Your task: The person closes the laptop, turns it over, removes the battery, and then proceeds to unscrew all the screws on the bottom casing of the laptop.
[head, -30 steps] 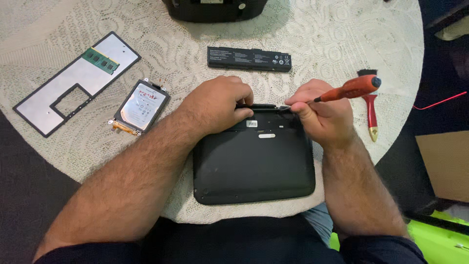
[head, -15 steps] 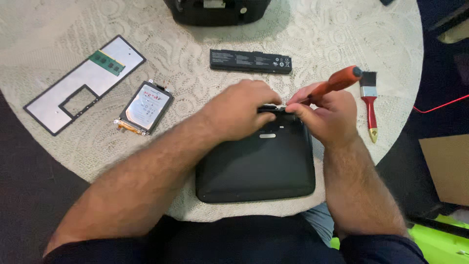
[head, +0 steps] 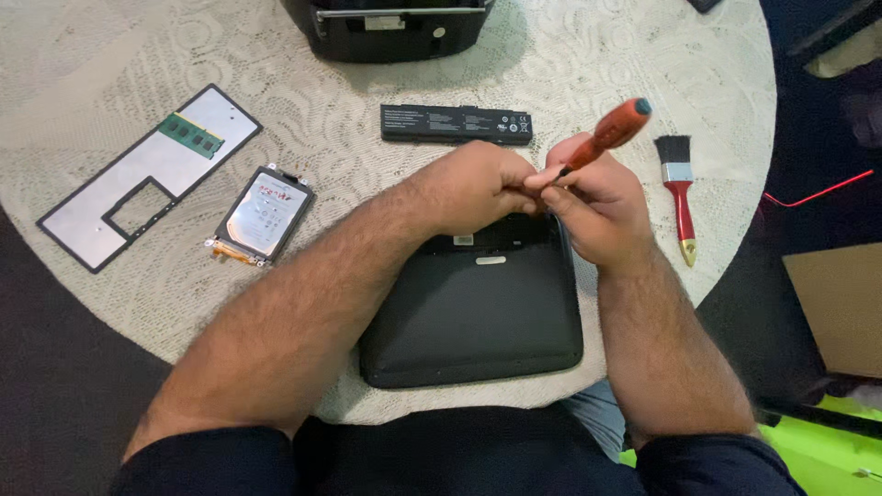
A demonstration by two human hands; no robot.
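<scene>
- The screwdriver (head: 608, 135) has a glossy red-orange handle with a dark teal end cap; it slants up and to the right out of the right hand (head: 597, 207), whose fingers are curled tight around its lower handle and dark shaft.
- The left hand (head: 473, 188) is bunched, its fingertips pressed together against the right hand's fingers at the tool's tip; what they pinch is too small to tell.
- Directly beneath both sets of fingers lies the laptop base (head: 473, 308), a matte black rounded-corner slab, underside up, with a small pale label and a white slot near its far edge.
- Beyond the fingers sits a long black battery (head: 457, 124) with a strip of white print.
- Right of the fingers lies a red-handled paintbrush (head: 681, 188) with black bristles.
- Left of them a silver hard drive (head: 264, 215) with a white label rests on the cream lace tablecloth (head: 322, 129).
</scene>
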